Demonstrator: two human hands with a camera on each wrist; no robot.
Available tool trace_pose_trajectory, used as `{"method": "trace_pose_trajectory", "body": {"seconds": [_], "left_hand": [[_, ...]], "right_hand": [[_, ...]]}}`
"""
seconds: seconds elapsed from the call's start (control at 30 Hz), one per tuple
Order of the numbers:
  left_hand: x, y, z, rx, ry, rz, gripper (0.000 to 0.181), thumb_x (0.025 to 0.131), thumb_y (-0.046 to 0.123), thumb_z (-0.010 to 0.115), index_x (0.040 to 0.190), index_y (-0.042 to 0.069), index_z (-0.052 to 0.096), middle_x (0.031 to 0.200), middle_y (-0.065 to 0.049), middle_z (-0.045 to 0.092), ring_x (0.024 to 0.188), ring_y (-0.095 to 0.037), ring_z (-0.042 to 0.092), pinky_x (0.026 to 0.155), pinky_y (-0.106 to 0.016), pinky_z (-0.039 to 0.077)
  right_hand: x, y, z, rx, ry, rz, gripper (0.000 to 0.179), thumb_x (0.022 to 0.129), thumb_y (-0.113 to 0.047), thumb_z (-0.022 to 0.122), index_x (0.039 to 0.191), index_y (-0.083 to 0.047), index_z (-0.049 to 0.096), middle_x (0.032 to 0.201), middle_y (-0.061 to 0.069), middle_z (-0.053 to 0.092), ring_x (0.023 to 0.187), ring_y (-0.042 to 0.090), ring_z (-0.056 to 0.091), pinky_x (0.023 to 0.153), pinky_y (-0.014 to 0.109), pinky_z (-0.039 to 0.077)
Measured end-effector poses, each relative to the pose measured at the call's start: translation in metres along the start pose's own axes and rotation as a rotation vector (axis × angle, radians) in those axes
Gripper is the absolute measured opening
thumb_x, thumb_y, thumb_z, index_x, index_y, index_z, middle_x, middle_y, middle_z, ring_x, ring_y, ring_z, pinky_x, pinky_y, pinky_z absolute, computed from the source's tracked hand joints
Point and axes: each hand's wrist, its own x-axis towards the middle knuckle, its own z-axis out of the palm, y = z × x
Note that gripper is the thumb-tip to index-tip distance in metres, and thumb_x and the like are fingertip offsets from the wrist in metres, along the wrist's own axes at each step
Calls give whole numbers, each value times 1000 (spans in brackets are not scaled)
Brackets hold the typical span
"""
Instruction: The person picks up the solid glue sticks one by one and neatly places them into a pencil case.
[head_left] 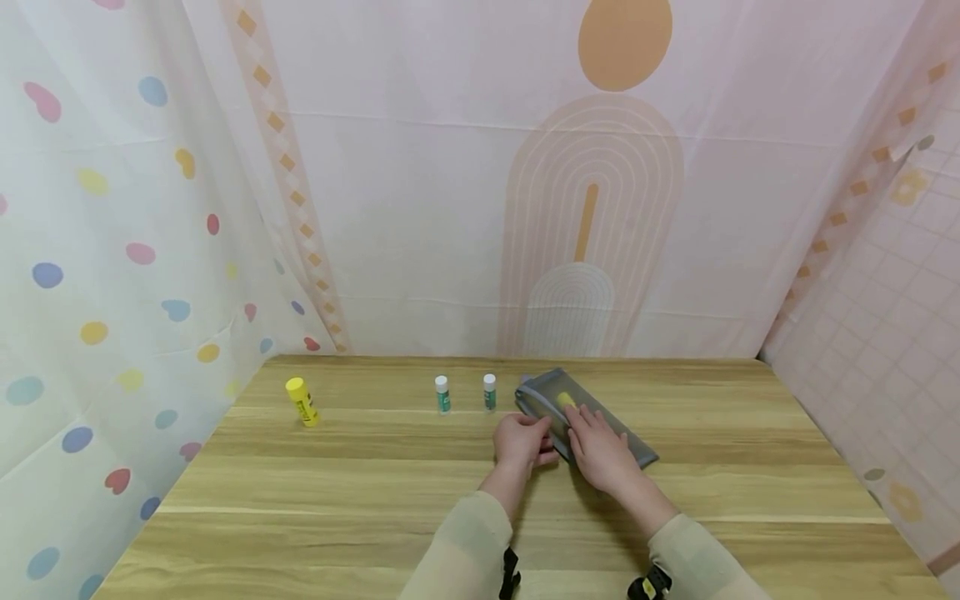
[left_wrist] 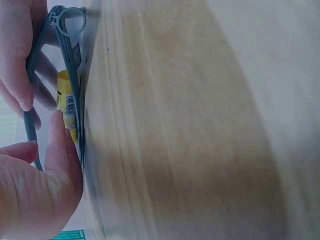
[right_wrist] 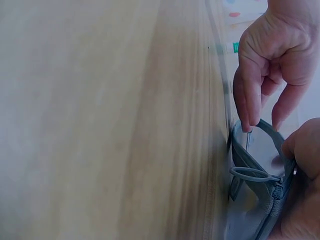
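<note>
A grey see-through zip pouch [head_left: 613, 427] lies slantwise on the table, its zipped end toward the left hand and its mouth apart. Inside it shows a yellow glue stick [left_wrist: 65, 97]. My left hand [head_left: 521, 442] grips the mouth at its near corner, thumb by the upper lip and fingers by the lower one. My right hand [head_left: 603, 450] lies across the pouch, with its thumb on the upper lip and its fingers behind that lip. A ring-shaped zipper pull [right_wrist: 252, 174] hangs at the far end of the mouth.
Two small white-capped glue sticks with green labels stand left of the pouch, one nearer [head_left: 490, 392] and one farther off [head_left: 442, 395]. A larger yellow glue stick [head_left: 302, 402] stands at the table's left. Patterned curtains [head_left: 420, 208] enclose the wooden table [head_left: 337, 500].
</note>
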Motion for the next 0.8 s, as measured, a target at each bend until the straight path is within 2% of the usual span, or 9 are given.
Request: {"method": "trace_pose_trajectory", "body": {"seconds": [0.27,0.57,0.8], "left_hand": [[-4,1,-2,13,-23,11,20,94,4,66,107,-8,56,79,-15,62,61,-16,60,57,-37,62],[-7,4,-9,1,-39,39,25,92,6,68,111,-8,58,88,-20,64,68,-20,64,58,-36,62],[-10,5,-13,-1,-47,54,27,91,6,68,111,-9,58,88,-13,64,67,-17,64,58,-37,62]], "right_hand": [[0,0,-1,-12,-7,0,44,105,-16,47,147,-5,45,147,27,42,135,50,36,95,83,28],[0,0,-1,-29,-1,-5,44,105,-17,47,147,-5,45,147,26,42,135,49,37,96,83,28],[0,0,0,-29,-3,2,45,105,-17,47,148,-6,44,148,26,42,135,50,36,96,82,28]]}}
